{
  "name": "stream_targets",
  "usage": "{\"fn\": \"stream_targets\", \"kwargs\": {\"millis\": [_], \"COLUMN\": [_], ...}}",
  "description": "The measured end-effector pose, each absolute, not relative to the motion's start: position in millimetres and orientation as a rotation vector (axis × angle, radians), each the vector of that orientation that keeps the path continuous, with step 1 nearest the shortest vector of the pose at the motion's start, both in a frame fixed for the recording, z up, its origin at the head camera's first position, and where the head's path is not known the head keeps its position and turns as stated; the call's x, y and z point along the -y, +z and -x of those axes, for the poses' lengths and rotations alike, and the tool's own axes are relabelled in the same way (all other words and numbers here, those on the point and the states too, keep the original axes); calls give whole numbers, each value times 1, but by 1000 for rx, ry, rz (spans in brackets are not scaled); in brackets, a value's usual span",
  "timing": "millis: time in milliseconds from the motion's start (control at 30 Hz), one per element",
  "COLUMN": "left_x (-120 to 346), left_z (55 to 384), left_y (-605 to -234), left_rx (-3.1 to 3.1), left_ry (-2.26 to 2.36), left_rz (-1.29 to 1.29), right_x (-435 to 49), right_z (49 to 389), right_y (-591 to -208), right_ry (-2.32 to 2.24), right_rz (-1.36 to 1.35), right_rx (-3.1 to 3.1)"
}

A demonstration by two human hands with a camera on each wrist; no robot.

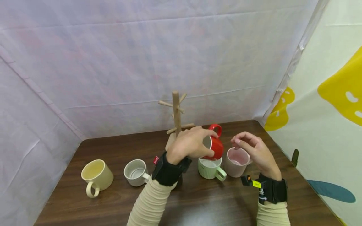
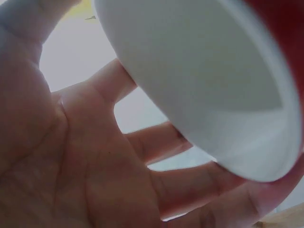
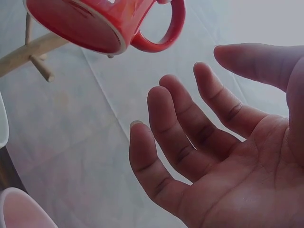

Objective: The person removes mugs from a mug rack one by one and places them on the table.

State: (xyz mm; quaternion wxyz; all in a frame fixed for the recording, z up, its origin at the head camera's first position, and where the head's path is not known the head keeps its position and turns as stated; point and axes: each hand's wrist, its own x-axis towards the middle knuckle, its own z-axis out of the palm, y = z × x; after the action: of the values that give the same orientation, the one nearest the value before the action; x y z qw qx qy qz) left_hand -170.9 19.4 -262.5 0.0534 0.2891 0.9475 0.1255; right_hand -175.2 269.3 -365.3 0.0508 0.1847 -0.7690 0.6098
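Note:
My left hand (image 1: 192, 142) grips a red mug (image 1: 217, 147) with a white inside, fingers and thumb spread around its body near the rim. The mug lies tipped on its side in the air, its mouth facing my left palm and its handle pointing up and away. Below it, a ribbed light green mug (image 1: 207, 171) stands on the table. To the right, my right hand (image 1: 255, 150) hovers by a pink mug (image 1: 236, 164), its fingers (image 3: 164, 111) loosely bent and holding nothing. In the right wrist view, the red mug's base (image 3: 76, 23) shows beyond those fingers.
A wooden mug tree (image 1: 176, 110) with several bare pegs rises behind my left hand, which partly hides it. On the left of the brown table (image 1: 118, 213) stand a pale yellow mug (image 1: 99, 175) and a whitish mug (image 1: 135, 172). Cloth walls (image 1: 118, 62) surround the table's back and sides.

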Motion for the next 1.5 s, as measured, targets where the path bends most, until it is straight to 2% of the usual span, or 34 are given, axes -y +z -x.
{"fn": "stream_targets", "kwargs": {"millis": [1033, 1500], "left_x": [-22, -23], "left_z": [163, 159], "left_y": [-262, -260], "left_rx": [-2504, -2450], "left_ry": [339, 236], "left_rz": [-1222, -1289], "right_x": [-247, -244], "right_z": [165, 161], "right_y": [-353, -350], "right_ry": [1863, 1937], "right_rz": [-539, -680], "right_rx": [2430, 2449]}}
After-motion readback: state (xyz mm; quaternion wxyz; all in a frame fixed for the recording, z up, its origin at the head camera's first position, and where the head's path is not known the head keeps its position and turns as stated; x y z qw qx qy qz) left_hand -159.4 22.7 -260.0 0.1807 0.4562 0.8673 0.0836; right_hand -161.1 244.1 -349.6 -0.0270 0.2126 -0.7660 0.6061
